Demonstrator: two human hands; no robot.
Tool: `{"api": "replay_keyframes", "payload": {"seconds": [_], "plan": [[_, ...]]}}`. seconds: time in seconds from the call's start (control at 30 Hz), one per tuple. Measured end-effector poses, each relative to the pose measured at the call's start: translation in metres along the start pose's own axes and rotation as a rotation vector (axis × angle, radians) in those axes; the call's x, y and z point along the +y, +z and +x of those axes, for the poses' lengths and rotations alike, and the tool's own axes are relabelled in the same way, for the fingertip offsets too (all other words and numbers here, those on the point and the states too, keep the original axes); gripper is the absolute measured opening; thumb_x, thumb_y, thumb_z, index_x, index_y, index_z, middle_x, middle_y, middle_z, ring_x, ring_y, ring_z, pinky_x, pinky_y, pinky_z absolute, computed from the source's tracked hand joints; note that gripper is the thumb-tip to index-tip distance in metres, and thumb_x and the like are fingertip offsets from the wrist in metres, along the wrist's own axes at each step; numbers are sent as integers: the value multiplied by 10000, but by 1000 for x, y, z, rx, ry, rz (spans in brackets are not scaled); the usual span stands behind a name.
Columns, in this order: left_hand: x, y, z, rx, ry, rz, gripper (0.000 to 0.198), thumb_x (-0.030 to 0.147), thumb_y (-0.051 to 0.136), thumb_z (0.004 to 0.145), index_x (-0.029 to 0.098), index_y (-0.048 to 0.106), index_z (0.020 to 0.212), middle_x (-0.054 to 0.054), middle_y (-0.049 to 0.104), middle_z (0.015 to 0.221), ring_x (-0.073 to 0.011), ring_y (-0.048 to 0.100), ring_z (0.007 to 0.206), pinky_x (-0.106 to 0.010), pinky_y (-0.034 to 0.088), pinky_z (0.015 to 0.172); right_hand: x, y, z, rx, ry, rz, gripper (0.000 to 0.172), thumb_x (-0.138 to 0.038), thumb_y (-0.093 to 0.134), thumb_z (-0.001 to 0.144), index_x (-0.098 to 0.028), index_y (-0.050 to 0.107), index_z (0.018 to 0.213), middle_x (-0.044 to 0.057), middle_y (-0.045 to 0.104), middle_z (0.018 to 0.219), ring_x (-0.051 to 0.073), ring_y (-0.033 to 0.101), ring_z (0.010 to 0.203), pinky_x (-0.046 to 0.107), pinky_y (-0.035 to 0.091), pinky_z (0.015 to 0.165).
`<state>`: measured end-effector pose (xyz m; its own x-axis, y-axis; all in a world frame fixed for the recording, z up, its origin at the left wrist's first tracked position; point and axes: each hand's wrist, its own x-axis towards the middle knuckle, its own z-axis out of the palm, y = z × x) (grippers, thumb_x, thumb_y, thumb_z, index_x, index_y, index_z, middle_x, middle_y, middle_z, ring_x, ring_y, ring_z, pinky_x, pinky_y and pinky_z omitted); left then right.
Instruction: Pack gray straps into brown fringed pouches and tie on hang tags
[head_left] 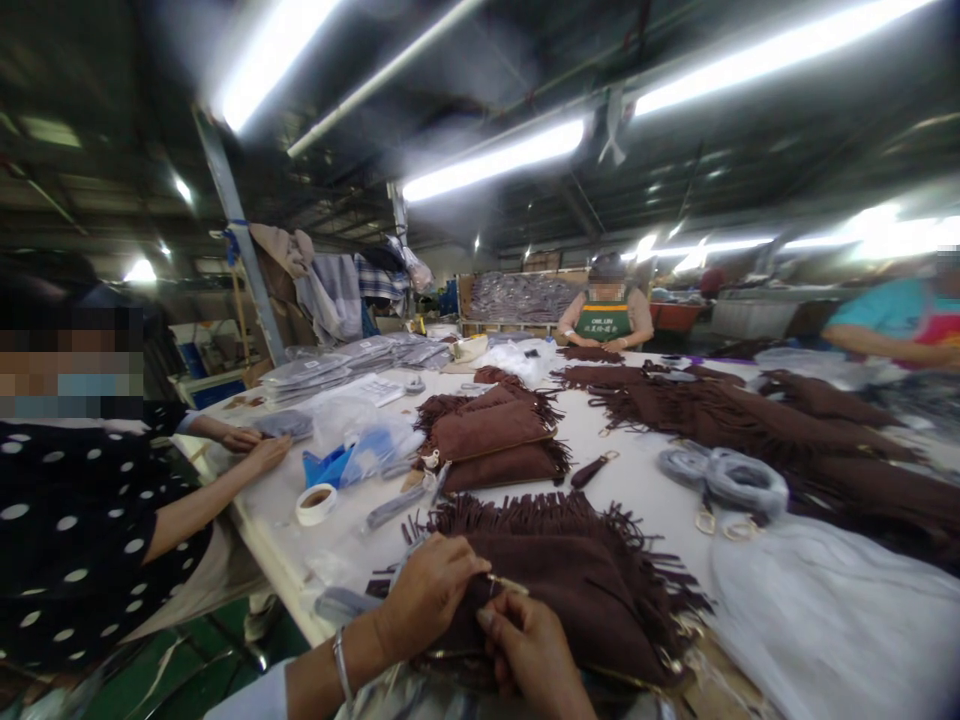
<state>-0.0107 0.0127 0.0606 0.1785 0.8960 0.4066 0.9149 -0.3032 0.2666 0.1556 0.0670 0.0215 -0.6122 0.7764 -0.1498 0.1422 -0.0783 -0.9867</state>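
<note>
A dark brown fringed bag (577,580) lies in front of me, its zipper along the near edge. Over its left part, my left hand (431,590) is closed, fingertips pressed together beside a small gold-coloured clasp (511,586). My right hand (532,640) pinches at that clasp from the near side, thumb against forefinger. Between the two hands shows a dark brown piece; whether it belongs to the bag or is separate I cannot tell. Farther off, a brown tassel (592,471) with a gold clip rests on the table, next to a stack of brown fringed bags (491,430).
A tape roll (316,505) and blue-and-white plastic (352,455) lie left. At right are wrapped grey straps (724,475), clear plastic (832,600) and more brown bags (720,410). A co-worker in polka dots (82,530) is at left; others work across the table (375,415).
</note>
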Motion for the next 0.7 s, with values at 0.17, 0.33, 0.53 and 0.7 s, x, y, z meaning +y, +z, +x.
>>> {"api": "replay_keyframes", "payload": {"seconds": [0.17, 0.33, 0.53, 0.7], "plan": [[-3, 3, -1, 35, 37, 68, 316, 145, 391, 986, 253, 596, 1200, -50, 635, 999, -225, 546, 902, -373, 413, 813, 1, 0, 2, -1, -3, -6, 384, -581, 585, 675, -207, 506, 639, -41, 505, 457, 84, 411, 313, 194, 293, 325], [0, 3, 0, 4, 139, 130, 280, 202, 448, 977, 229, 598, 1212, -67, 643, 990, -231, 557, 873, -384, 412, 791, 2, 1, -1, 25, -24, 1, 404, -596, 577, 702, -203, 513, 639, -41, 499, 452, 86, 413, 316, 195, 308, 333], [18, -11, 2, -51, 22, -87, 271, 172, 467, 938, 236, 663, 1114, -61, 650, 1013, -219, 573, 939, -363, 411, 842, 2, 4, -6, 142, -41, 21, 465, -666, 604, 725, -211, 538, 653, -39, 519, 476, 99, 448, 348, 200, 347, 350], [26, -5, 13, 3, -256, -424, 173, 215, 574, 877, 220, 743, 838, -11, 681, 857, -168, 616, 848, -287, 430, 795, 10, 5, -2, 135, -45, 31, 476, -673, 610, 731, -201, 558, 692, -33, 548, 522, 90, 456, 359, 191, 345, 343]]}}
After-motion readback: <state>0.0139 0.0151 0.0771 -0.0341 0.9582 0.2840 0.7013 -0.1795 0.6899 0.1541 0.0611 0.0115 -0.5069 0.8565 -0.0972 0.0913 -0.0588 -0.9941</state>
